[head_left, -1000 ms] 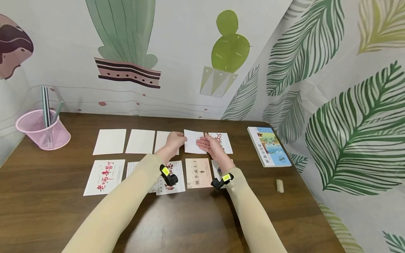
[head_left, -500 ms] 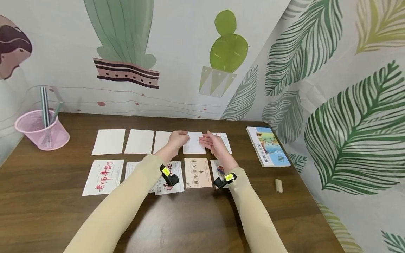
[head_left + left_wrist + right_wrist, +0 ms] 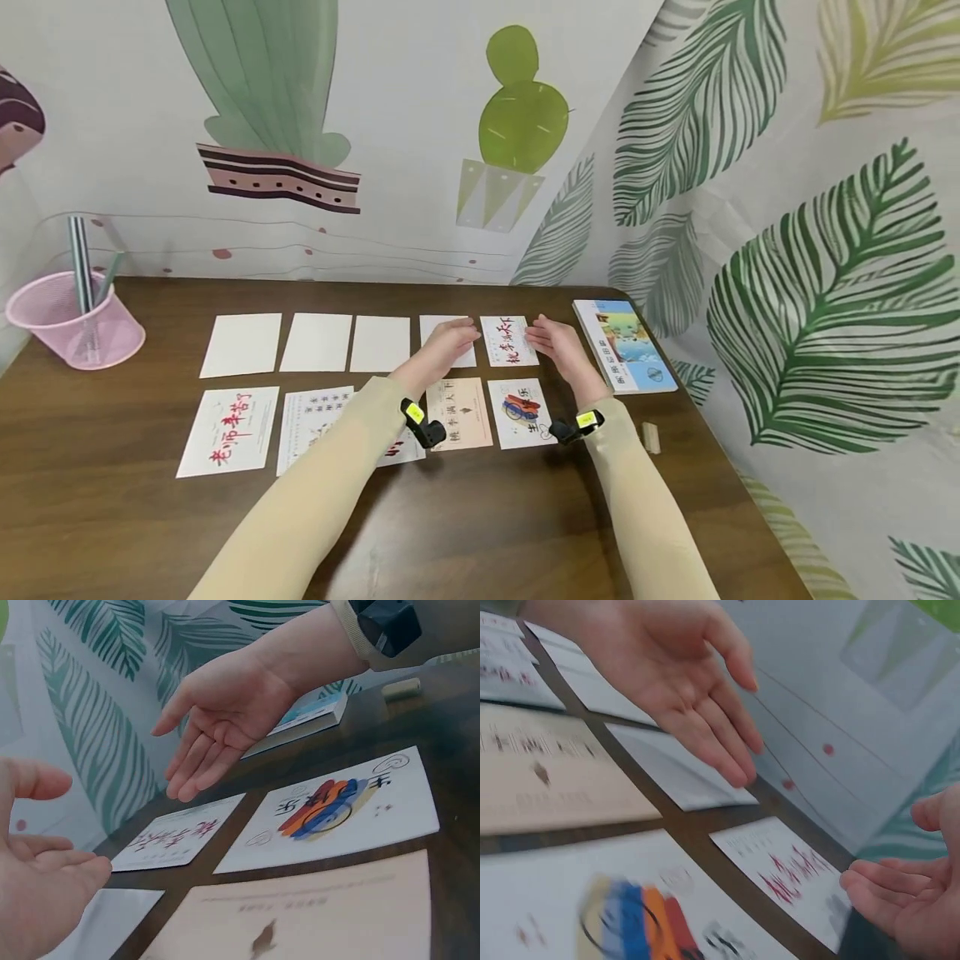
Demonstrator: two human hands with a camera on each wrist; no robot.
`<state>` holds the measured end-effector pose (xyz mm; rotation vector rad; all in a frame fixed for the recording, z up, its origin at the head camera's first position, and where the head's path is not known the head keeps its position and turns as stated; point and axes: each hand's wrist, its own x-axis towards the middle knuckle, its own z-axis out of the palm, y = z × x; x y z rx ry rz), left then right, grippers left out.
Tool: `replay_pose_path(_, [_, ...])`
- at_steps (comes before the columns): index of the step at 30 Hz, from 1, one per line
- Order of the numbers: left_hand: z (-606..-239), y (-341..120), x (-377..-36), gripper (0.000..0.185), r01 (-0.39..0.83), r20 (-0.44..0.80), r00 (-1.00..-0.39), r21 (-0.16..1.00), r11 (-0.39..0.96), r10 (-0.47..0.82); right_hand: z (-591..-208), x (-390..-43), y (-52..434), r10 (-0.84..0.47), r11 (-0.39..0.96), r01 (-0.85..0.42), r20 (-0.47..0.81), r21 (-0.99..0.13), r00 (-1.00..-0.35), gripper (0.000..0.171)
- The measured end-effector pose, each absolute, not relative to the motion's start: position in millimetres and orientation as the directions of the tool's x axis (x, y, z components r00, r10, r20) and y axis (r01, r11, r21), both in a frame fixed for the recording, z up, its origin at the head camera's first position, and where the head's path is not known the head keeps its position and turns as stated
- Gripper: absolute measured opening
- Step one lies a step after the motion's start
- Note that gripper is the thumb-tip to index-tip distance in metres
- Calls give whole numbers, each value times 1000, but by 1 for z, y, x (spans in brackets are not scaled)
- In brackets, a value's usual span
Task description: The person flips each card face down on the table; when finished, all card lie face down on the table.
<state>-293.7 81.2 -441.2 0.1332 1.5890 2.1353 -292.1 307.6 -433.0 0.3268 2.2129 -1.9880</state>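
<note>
Head view: 1 red-lettered card (image 3: pixel 508 342) lay flat on table (image 3: pixel 480 521), just R of blank card (image 3: pixel 673 769), btwn L hand (image 3: pixel 444 350) and R hand (image 3: pixel 564 350), both straight-fingered, holding nil; I, remote, judged light, even pressure on opp edges safest vs bending.

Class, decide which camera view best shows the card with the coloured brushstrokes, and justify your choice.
The left wrist view: there the card with the coloured brushstrokes appears large, whole and uncovered, though slanted. The head view shows it much smaller; the right wrist view shows it blurred and cut off by the frame.
</note>
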Motion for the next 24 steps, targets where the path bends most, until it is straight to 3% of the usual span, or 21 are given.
replay_pose_path(5, [-443, 97, -290, 62, -336, -208, -870, 914, -227, 448, -438, -293, 327, 83, 157, 304, -294, -940, -952, 54])
replay_pose_path(17, [-446, 110, -289, 67, -333, -262, -862, 938, -93, 434, -438, -296, 328, 39, 186, 343, -342, -921, -939, 55])
replay_pose_path(24, [-446, 111, -288, 65, -345, -269, -861, 933, -107, 432, -440, -297, 331, 64, 206, 350, -344, -914, -937, 53])
